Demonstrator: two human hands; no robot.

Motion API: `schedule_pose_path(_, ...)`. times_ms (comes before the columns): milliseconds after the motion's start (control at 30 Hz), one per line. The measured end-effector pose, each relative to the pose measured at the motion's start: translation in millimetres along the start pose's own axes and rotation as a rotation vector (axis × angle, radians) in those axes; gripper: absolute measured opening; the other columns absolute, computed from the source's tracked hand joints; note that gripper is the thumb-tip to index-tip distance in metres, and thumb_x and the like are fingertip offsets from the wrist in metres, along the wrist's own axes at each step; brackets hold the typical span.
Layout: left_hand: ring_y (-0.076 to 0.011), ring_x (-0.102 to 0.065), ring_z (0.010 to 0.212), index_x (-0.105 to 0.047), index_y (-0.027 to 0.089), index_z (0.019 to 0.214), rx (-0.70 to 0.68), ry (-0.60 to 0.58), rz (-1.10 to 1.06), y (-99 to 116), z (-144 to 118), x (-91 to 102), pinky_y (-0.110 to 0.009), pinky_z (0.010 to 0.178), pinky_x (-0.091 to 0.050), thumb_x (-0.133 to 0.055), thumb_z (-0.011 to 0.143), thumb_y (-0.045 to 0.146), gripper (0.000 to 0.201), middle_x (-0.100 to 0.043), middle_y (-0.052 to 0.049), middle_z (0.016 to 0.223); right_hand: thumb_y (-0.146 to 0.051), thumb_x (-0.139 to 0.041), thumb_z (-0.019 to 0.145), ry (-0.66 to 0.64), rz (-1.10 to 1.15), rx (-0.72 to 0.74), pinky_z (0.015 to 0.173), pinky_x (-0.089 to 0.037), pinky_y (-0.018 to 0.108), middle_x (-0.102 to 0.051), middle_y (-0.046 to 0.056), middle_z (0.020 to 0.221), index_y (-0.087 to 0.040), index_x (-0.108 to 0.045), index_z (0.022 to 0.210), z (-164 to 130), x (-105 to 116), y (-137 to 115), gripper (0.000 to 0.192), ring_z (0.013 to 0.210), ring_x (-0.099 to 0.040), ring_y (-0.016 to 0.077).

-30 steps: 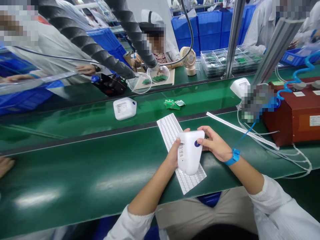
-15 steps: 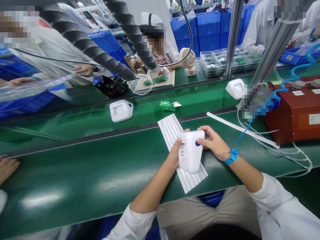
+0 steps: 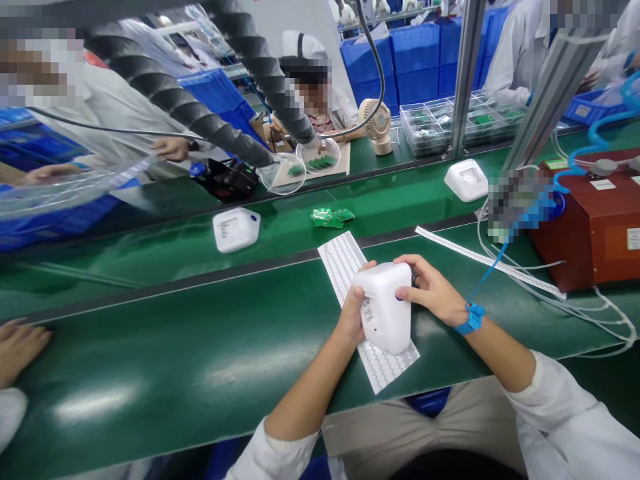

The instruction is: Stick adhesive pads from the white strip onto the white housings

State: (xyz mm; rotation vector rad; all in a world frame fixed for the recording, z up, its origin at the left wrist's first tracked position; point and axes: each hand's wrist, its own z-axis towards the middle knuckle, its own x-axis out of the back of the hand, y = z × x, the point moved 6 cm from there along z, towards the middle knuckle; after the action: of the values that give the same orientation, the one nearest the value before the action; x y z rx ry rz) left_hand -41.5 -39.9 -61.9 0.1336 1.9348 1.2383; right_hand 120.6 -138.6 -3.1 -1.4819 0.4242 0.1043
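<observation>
— What lies around the white box?

— Under it, a long white sheet of small wavy-edged stickers stretches away across the green bench. Beyond the box, on the moving belt, sit two more white boxes and some green circuit boards. To the right of the box stands a red machine with thin white tubes trailing from it. Another person's hand rests far to its left.

— And the box itself?

— Smooth, glossy plastic with rounded corners, a dark blue dot on one side and a printed label on the face. It is held just above the sheet.

— The hands?

— The left hand grips its left side; the right hand, with a blue wrist strap, clasps the right.
</observation>
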Motion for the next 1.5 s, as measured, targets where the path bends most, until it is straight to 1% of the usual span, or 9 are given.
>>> schedule_pose_path(200, -0.0265, -0.081, 0.105, -0.073, 0.028, 0.143, -0.083, 0.012, 0.086, 14, -2, -0.5, -0.036, 0.089, -0.069, -0.108, 0.067, 0.073, 0.095, -0.084, -0.007, 0.129, -0.044, -0.106, 0.081, -0.034, 0.044, -0.050, 0.106, -0.059, 0.033, -0.072, 0.003, 0.137, -0.030, -0.070, 0.141, -1, 1, 0, 0.071, 0.120, -0.068, 0.0222)
schedule_pose_path(400, -0.0291, -0.081, 0.117, -0.080, 0.029, 0.133, -0.317, 0.084, 0.150, 30, -5, 1.3, -0.034, 0.100, -0.065, -0.110, 0.055, 0.078, 0.097, -0.084, -0.006, 0.133, -0.057, -0.096, 0.093, -0.106, 0.205, -0.123, 0.111, -0.060, 0.036, -0.076, 0.006, 0.153, -0.034, -0.071, 0.155, -8, -6, -5, 0.071, 0.135, -0.071, 0.0261)
schedule_pose_path(600, -0.0365, -0.077, 0.132, -0.081, 0.027, 0.135, -0.322, 0.137, 0.175, 32, -9, -1.4, -0.038, 0.107, -0.063, -0.110, 0.054, 0.079, 0.100, -0.083, -0.008, 0.138, -0.059, -0.099, 0.089, -0.159, 0.202, -0.100, 0.127, -0.052, 0.043, -0.080, 0.008, 0.149, -0.027, -0.080, 0.145, -9, -10, -9, 0.067, 0.140, -0.072, 0.0302)
schedule_pose_path(733, -0.0354, -0.078, 0.130, -0.078, 0.029, 0.138, -0.334, 0.122, 0.170, 30, -11, -7.4, -0.038, 0.105, -0.064, -0.106, 0.062, 0.080, 0.096, -0.082, -0.008, 0.138, -0.061, -0.100, 0.087, -0.162, 0.169, -0.122, 0.128, -0.052, 0.045, -0.079, 0.008, 0.151, -0.027, -0.077, 0.150, -9, -9, -4, 0.075, 0.141, -0.072, 0.0315)
schedule_pose_path(933, -0.0261, -0.079, 0.127, -0.066, 0.039, 0.150, -0.329, 0.200, 0.045, 21, -6, -3.9, -0.035, 0.107, -0.064, -0.097, 0.081, 0.080, 0.087, -0.080, -0.003, 0.146, -0.057, -0.105, 0.083, -0.221, -0.050, -0.148, 0.128, -0.055, 0.053, -0.078, 0.009, 0.154, -0.027, -0.071, 0.157, -7, -21, 14, 0.086, 0.144, -0.071, 0.0355)
schedule_pose_path(1100, -0.0332, -0.068, 0.149, -0.070, 0.031, 0.151, -0.346, 0.238, 0.173, 26, 5, 9.7, -0.038, 0.119, -0.058, -0.097, 0.085, 0.074, 0.083, -0.074, -0.009, 0.156, -0.050, -0.095, 0.092, -0.117, -0.249, -0.066, 0.127, -0.057, 0.057, -0.080, 0.010, 0.150, -0.026, -0.069, 0.160, -4, -16, 19, 0.076, 0.138, -0.075, 0.0363)
schedule_pose_path(1267, -0.0423, -0.042, 0.174, -0.068, 0.030, 0.158, -0.376, 0.120, 0.318, 33, 4, 3.8, -0.045, 0.135, -0.047, -0.103, 0.079, 0.066, 0.094, -0.056, -0.014, 0.178, -0.025, -0.079, 0.098, 0.097, -0.662, 0.187, 0.145, -0.037, 0.062, -0.060, 0.005, 0.179, -0.036, -0.058, 0.175, -9, 11, 15, 0.080, 0.168, -0.054, 0.0377)
schedule_pose_path(1367, -0.0455, -0.037, 0.176, -0.058, 0.029, 0.168, -0.298, 0.038, 0.376, 27, 6, -5.6, -0.052, 0.138, -0.044, -0.105, 0.079, 0.060, 0.106, -0.047, -0.017, 0.185, -0.020, -0.068, 0.102, 0.092, -0.861, 0.294, 0.147, -0.032, 0.065, -0.049, 0.005, 0.187, -0.035, -0.055, 0.177, -9, 18, 22, 0.078, 0.178, -0.040, 0.0364)
schedule_pose_path(1500, -0.0460, -0.044, 0.172, -0.053, 0.027, 0.173, -0.261, -0.018, 0.410, 23, 13, -9.9, -0.058, 0.143, -0.036, -0.100, 0.088, 0.051, 0.100, -0.052, -0.017, 0.182, -0.022, -0.062, 0.107, 0.059, -1.010, 0.315, 0.144, -0.035, 0.071, -0.049, 0.008, 0.187, -0.036, -0.056, 0.177, -10, 19, 31, 0.072, 0.176, -0.043, 0.0384)
